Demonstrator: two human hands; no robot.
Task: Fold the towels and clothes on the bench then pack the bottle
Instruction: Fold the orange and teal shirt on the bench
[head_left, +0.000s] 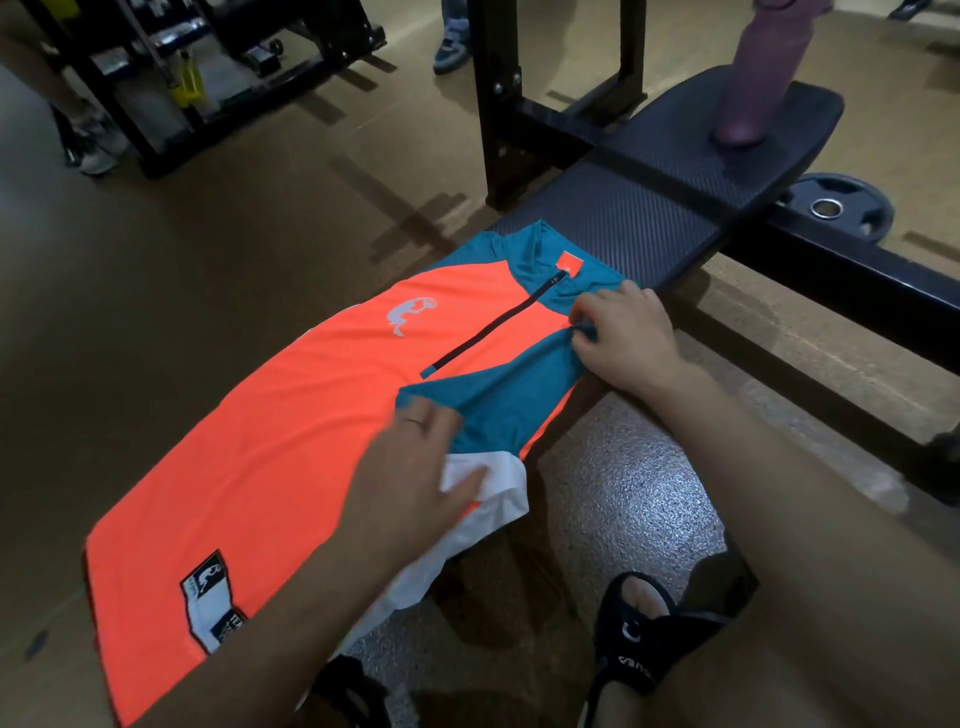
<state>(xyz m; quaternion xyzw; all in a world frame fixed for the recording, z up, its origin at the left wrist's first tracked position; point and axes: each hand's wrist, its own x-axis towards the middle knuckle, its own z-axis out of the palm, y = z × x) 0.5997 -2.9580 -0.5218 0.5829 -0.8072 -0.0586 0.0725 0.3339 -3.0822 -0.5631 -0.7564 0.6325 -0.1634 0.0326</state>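
Observation:
An orange and teal zip-neck shirt (291, 426) lies flat along the black bench (675, 208), its teal sleeve folded across the front. My right hand (623, 338) pinches the teal fabric at the shoulder, near the collar. My left hand (415, 478) rests with straight fingers on the lower end of the folded sleeve. A white cloth (483, 493) sticks out from under the shirt at the bench's near edge. A purple bottle (753, 78) stands upright at the far end of the bench.
A black rack upright (498, 104) stands beside the bench, and a weight plate (836, 208) lies on the floor behind it. Another person's shoes (452, 47) are on the floor at the back. My sandalled foot (644, 639) is below the bench.

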